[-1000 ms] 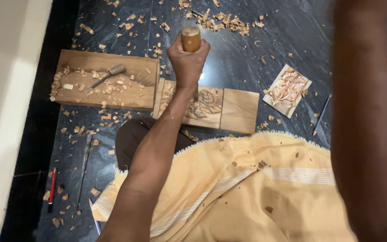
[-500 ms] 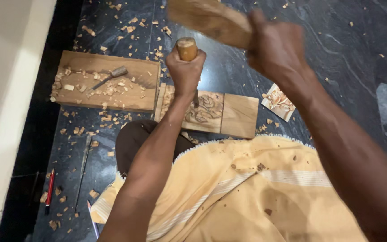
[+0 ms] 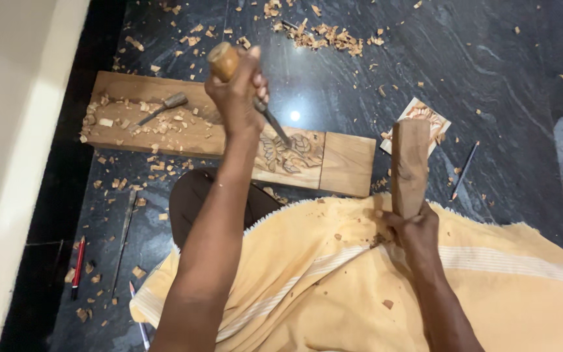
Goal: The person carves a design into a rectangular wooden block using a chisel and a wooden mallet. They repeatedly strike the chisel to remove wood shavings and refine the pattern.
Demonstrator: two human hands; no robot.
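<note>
Left hand point(image 3: 237, 88) clamped on wooden-handled chisel point(image 3: 245, 88), upper centre, blade tip on carved wood panel point(image 3: 314, 160), right hand point(image 3: 414, 228) gripping upright wooden mallet point(image 3: 410, 166), centre right, above yellow cloth point(image 3: 333, 287), wood chips point(image 3: 324, 36) on dark floor point(image 3: 490, 72).

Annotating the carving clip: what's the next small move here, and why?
Probably swing the wooden mallet block in the right hand onto the round wooden chisel handle: the left hand sets its blade on the carved wooden panel, mallet apart.
</note>
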